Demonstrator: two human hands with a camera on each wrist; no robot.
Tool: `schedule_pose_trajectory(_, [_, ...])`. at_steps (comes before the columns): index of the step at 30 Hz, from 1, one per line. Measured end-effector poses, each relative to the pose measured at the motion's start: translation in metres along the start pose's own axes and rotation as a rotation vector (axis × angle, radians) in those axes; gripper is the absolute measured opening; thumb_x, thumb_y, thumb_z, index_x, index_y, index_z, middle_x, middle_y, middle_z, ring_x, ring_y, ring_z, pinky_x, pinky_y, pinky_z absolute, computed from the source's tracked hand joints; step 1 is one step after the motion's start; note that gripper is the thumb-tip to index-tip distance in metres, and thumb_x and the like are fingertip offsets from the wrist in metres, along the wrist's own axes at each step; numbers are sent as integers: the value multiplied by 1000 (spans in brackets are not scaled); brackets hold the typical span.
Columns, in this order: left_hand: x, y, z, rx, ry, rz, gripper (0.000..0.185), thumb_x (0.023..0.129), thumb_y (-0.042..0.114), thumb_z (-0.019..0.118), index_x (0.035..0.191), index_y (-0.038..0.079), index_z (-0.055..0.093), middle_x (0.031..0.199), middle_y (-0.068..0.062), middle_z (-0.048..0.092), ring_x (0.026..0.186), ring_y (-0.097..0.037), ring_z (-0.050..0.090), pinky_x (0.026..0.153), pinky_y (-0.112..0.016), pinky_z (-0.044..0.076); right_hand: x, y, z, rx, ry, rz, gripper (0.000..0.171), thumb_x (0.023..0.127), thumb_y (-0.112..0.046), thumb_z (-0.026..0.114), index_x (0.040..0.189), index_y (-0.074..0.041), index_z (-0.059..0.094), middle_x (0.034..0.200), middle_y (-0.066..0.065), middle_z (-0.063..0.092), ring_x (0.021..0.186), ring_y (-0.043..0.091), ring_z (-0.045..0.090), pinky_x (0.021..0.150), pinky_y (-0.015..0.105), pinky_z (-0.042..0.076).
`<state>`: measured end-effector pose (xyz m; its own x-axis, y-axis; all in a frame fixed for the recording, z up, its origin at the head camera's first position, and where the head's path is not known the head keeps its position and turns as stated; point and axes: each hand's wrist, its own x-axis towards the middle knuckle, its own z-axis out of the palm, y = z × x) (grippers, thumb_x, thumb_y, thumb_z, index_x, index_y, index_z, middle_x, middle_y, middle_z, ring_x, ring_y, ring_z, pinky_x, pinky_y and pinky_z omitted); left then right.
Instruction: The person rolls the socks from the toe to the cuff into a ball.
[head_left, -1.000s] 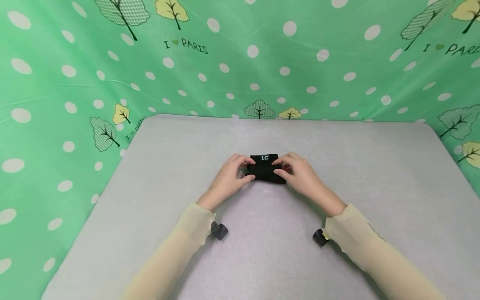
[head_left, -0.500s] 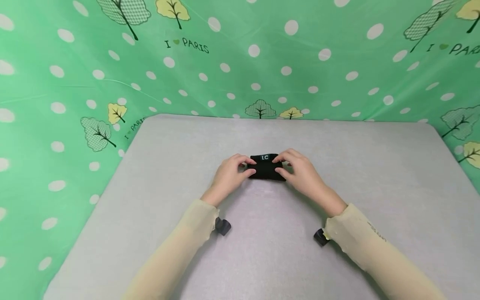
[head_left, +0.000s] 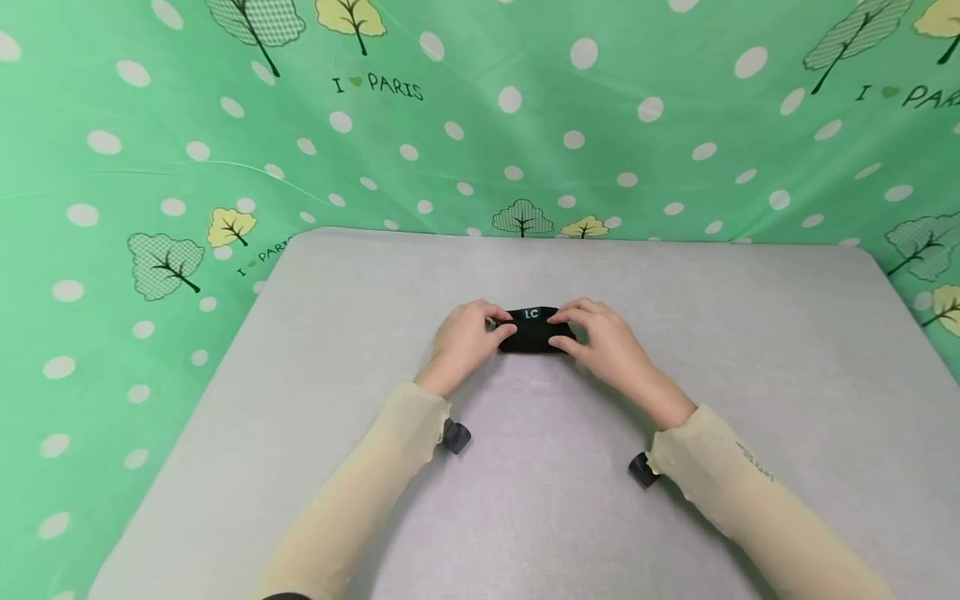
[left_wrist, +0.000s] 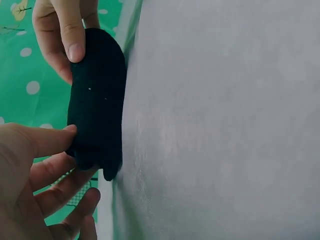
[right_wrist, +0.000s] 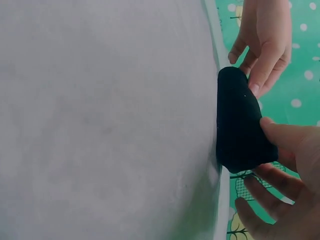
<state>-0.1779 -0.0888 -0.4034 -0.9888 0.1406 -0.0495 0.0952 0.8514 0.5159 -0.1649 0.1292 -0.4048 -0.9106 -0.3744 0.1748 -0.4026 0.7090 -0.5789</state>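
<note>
A small black folded cloth piece [head_left: 534, 335], with white "LC" lettering along its far edge, lies between both hands near the middle of the table. My left hand [head_left: 463, 337] pinches its left end, thumb on the near side. At the other end, my right hand [head_left: 606, 340] holds it between thumb and fingers. In the left wrist view the cloth [left_wrist: 97, 100] looks thick and rounded, with folded layers at the end by the left fingers. Seen from the right wrist, the bundle [right_wrist: 242, 120] is plain on this side, and the lettering is hidden.
A grey table [head_left: 525, 500] lies under the hands. Green curtain [head_left: 465, 117] with white dots and trees hangs behind and along the sides. Dark wrist devices [head_left: 456, 436] stick out from the cream sleeves [head_left: 375, 483].
The left hand and forearm have shifted slightly forward and right. The cloth's near edge has moved away from the person, so the bundle looks narrower. The right hand has barely moved.
</note>
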Motion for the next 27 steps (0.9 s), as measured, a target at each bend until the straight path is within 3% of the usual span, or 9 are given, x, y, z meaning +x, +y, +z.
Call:
schedule_pose_trajectory(6, [7,3,0,15,-16,-25,24,93,37,70,110,21,75,119,1,70,115,-23,63,98,-40,51,6,2,-1,6,-26,34,29,93,-22,71,117,-5,71,124,15,67,122,36,59,107,52,43])
schedule_pose_trajectory(11, [14,5,-2,31,-46,-67,21,92,40,70,106,24,74,104,5,73,97,-17,64,83,-36,52,10,2,-1,-16,-36,46,27,95,-20,68,116,-4,72,124,16,66,122,36,58,106,51,44])
schedule_pose_trajectory(20, [24,12,-3,92,-103,-119,19,94,38,66,101,20,68,94,3,69,82,-16,61,67,-31,45,6,-6,-2,-114,-60,-79,43,85,-18,80,125,-9,66,125,13,67,121,35,58,106,50,45])
schedule_pose_trajectory(23, [26,14,-4,95,-131,-94,18,96,33,64,102,16,59,97,-2,64,84,-19,58,69,-33,46,8,-7,-2,-128,-72,-85,41,85,-12,79,124,-11,68,125,13,67,121,35,59,106,50,46])
schedule_pose_trajectory(27, [23,17,-6,108,-115,32,12,97,21,64,105,16,56,109,-4,59,101,-23,56,85,-39,49,14,-4,-4,-131,-74,-87,33,87,-10,76,119,-11,72,121,14,70,117,34,63,103,50,48])
